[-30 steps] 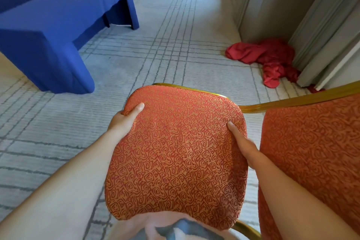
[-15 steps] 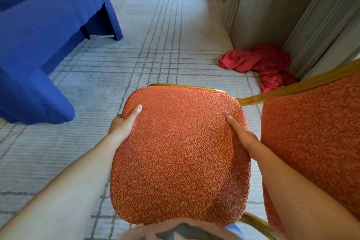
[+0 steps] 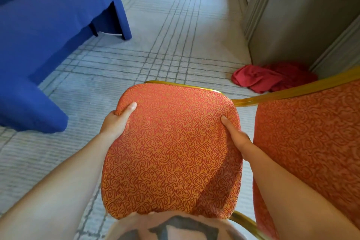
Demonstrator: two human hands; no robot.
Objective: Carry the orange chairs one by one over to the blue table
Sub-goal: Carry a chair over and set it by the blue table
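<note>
Both of your hands are on the orange chair (image 3: 171, 152) directly in front of you. Its padded, swirl-patterned cushion faces up at you and its near edge is against your body. Your left hand (image 3: 116, 121) grips the cushion's left edge, with the thumb laid on top of the fabric and the other fingers tucked out of sight beneath. Your right hand (image 3: 236, 138) clamps the right edge the same way, thumb on top and fingers hidden under the rim. A strip of gold frame (image 3: 185, 85) shows along the cushion's far edge.

Just to the right stands a second orange chair (image 3: 311, 142), close beside your right forearm; it is unclear whether arm and cushion touch. The blue table (image 3: 48, 35), draped to the floor in blue cloth, is at far left, well apart from the chair you hold, with striped grey carpet (image 3: 175, 45) between. A crumpled red cloth (image 3: 272, 78) lies on the carpet at far right, at the base of the grey wall panels (image 3: 292, 15).
</note>
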